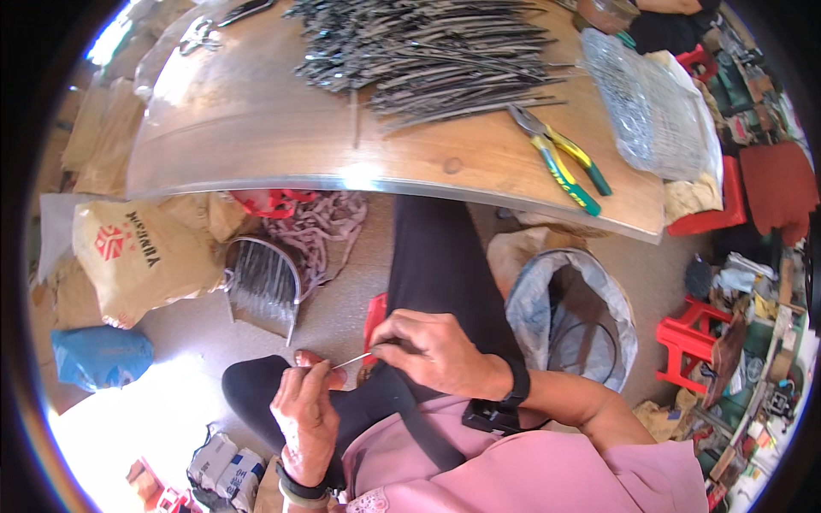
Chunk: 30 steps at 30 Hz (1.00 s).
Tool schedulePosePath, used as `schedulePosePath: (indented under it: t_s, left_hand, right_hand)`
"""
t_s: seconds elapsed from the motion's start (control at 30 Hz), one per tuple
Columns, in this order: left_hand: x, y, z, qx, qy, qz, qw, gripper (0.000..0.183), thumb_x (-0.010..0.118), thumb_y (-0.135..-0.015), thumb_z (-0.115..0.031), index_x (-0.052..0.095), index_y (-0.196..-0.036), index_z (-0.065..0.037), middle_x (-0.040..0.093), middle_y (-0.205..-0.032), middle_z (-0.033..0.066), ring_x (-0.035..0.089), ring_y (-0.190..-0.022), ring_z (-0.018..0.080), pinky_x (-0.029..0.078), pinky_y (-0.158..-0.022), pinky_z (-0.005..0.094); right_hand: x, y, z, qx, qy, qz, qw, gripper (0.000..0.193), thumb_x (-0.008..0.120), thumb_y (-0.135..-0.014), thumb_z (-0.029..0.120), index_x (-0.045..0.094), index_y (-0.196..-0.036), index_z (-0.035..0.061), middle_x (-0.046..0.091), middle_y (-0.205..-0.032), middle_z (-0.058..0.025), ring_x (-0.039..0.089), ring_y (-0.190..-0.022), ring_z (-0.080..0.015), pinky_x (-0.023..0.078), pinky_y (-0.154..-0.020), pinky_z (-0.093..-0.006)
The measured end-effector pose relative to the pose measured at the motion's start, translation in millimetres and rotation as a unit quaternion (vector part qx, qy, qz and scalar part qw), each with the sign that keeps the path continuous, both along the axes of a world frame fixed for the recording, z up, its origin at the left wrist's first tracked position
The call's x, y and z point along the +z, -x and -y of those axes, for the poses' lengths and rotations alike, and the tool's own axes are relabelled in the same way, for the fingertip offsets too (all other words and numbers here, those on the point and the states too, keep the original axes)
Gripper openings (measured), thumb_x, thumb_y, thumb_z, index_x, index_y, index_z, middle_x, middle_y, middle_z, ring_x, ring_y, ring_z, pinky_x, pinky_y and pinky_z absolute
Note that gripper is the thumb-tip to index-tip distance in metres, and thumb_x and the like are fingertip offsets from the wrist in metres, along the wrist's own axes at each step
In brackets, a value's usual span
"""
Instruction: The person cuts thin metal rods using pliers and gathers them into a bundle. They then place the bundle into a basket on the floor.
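My left hand [306, 410] and my right hand [434, 350] are low over my lap, each pinching one end of a thin metal wire [352, 360] that runs between them. My legs in black trousers [436, 256] lie below the hands. On the wooden table [248, 120] above, a large heap of dark metal rods [428, 47] is spread out, and pliers with yellow and green handles [560, 158] lie to its right.
A clear bag of wire pieces [650, 103] sits at the table's right end. Under the table are a tan sack [141, 252], a bundle of thin wires [263, 286], pink chain [321, 227], a lined bin [573, 312] and red stools [693, 338].
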<state>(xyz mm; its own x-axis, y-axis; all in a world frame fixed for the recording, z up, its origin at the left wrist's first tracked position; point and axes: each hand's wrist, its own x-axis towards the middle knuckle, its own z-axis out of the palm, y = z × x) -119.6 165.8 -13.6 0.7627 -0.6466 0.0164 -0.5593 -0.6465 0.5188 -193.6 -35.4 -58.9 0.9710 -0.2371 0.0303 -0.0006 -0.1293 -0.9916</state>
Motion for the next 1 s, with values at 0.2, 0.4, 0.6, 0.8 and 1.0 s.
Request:
schedulePosePath:
  t_s: [0.2, 0.4, 0.6, 0.8, 1.0]
  left_hand:
    - [-3.1, -2.2, 18.0, -0.058, -0.020, -0.007, 0.998, 0.024, 0.065, -0.072, 0.008, 0.065, -0.094, -0.001, 0.059, -0.080, 0.0125, 0.060, -0.072, 0.0317, 0.050, -0.062, 0.0395]
    - [3.6, 1.4, 64.3, -0.168, -0.052, -0.006, 0.984, 0.031, 0.066, -0.069, 0.009, 0.066, -0.099, 0.000, 0.060, -0.081, 0.0139, 0.061, -0.076, 0.0331, 0.051, -0.066, 0.0399]
    - [12.1, 5.5, 88.4, -0.069, -0.006, 0.055, 0.996, 0.047, 0.068, -0.084, -0.010, 0.056, -0.128, 0.001, 0.050, -0.129, 0.0196, 0.057, -0.109, 0.0336, 0.051, -0.084, 0.0368]
    - [-22.2, -11.3, 54.6, 0.121, 0.119, -0.229, 0.959, 0.024, 0.052, -0.095, 0.000, 0.063, -0.116, 0.004, 0.067, -0.089, 0.0061, 0.065, -0.081, 0.0124, 0.052, -0.074, 0.0240]
    - [-37.1, -33.3, 40.8, -0.008, 0.027, -0.230, 0.973, 0.022, 0.057, -0.088, 0.005, 0.063, -0.109, 0.006, 0.063, -0.088, 0.0144, 0.065, -0.079, 0.0216, 0.050, -0.069, 0.0293]
  right_hand:
    - [-0.2, 17.9, 19.0, -0.007, 0.064, 0.026, 0.998, 0.010, 0.072, -0.080, 0.003, 0.069, -0.089, 0.0005, 0.064, -0.079, -0.0110, 0.063, -0.064, -0.0272, 0.049, -0.056, -0.0323]
    - [-4.1, 56.1, 62.5, -0.058, 0.060, 0.032, 0.996, 0.010, 0.073, -0.081, 0.008, 0.067, -0.088, 0.0031, 0.061, -0.079, -0.0100, 0.062, -0.064, -0.0289, 0.049, -0.057, -0.0356]
    - [-11.5, 82.7, 86.7, -0.153, 0.078, 0.028, 0.985, 0.010, 0.071, -0.079, -0.004, 0.066, -0.087, 0.0008, 0.064, -0.079, -0.0103, 0.063, -0.066, -0.0217, 0.049, -0.057, -0.0290]
    - [-0.9, 100.5, 99.6, -0.210, -0.077, -0.070, 0.972, 0.001, 0.064, -0.087, -0.002, 0.065, -0.087, -0.0007, 0.060, -0.077, -0.0042, 0.053, -0.055, -0.0077, 0.041, -0.051, -0.0212]
    - [4.6, 88.8, 72.7, -0.118, -0.183, -0.099, 0.971, 0.008, 0.068, -0.091, 0.007, 0.065, -0.090, -0.0010, 0.058, -0.078, -0.0025, 0.052, -0.057, -0.0053, 0.040, -0.050, -0.0195]
